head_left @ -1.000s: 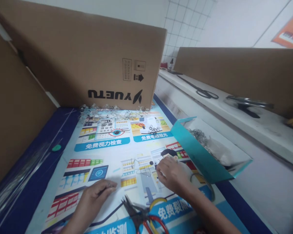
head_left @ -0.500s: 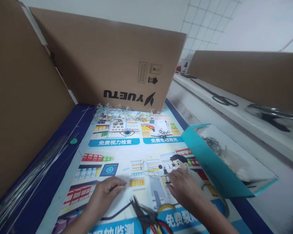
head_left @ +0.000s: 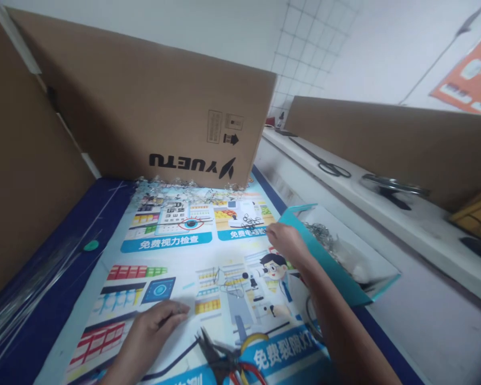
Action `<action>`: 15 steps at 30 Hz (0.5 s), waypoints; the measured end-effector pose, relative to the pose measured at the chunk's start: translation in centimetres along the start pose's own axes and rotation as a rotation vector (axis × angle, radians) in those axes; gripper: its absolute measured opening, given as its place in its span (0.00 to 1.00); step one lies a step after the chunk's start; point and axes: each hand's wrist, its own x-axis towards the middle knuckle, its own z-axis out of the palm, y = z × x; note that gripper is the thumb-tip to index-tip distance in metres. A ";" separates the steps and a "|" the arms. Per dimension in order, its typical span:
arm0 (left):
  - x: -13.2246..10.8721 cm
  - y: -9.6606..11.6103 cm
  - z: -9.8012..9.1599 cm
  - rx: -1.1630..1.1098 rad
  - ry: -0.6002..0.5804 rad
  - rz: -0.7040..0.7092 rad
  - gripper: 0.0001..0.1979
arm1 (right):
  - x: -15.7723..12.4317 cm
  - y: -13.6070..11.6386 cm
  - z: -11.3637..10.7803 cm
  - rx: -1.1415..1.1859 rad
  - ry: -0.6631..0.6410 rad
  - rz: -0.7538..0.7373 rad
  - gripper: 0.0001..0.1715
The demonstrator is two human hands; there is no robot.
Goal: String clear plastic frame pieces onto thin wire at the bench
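My left hand (head_left: 160, 321) is low over the printed mat (head_left: 176, 278), thumb and forefinger pressed together; anything between them is too small to make out. Farther up, my right hand (head_left: 284, 240) is closed beside a small pile of dark wire rings (head_left: 251, 220), close to the teal box (head_left: 328, 256). Its fingertips are partly hidden, and what they hold cannot be made out. Pliers (head_left: 220, 355) with red and yellow handles lie between my forearms. Thin bent wire (head_left: 232, 289) rests at the mat's middle.
Clear and wiry pieces (head_left: 184, 190) line the foot of a cardboard panel (head_left: 144, 107). Long thin wires (head_left: 36, 294) and a green piece (head_left: 91, 245) lie on the left. Scissors (head_left: 332, 169) rest on a white ledge (head_left: 356, 187) at right. Metal coils (head_left: 320, 235) sit in the teal box.
My right hand has moved forward from the mat's middle toward the wire rings. My left hand stays low over the mat. The whole view has shifted, bringing an orange poster into sight at upper right.
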 end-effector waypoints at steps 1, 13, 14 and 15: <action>0.1 0.0 0.0 0.009 0.002 -0.001 0.06 | 1.5 -0.1 -0.2 -0.011 -0.024 0.003 0.15; 0.2 -0.2 -0.1 0.039 -0.031 0.009 0.07 | 3.9 -1.8 1.2 0.027 -0.089 -0.111 0.14; 0.2 -0.1 -0.1 0.031 -0.034 0.019 0.07 | 2.7 -2.4 1.1 0.055 -0.072 -0.137 0.16; 0.2 -0.1 -0.1 0.019 -0.030 0.027 0.07 | 1.4 -3.0 1.1 0.086 -0.058 -0.167 0.19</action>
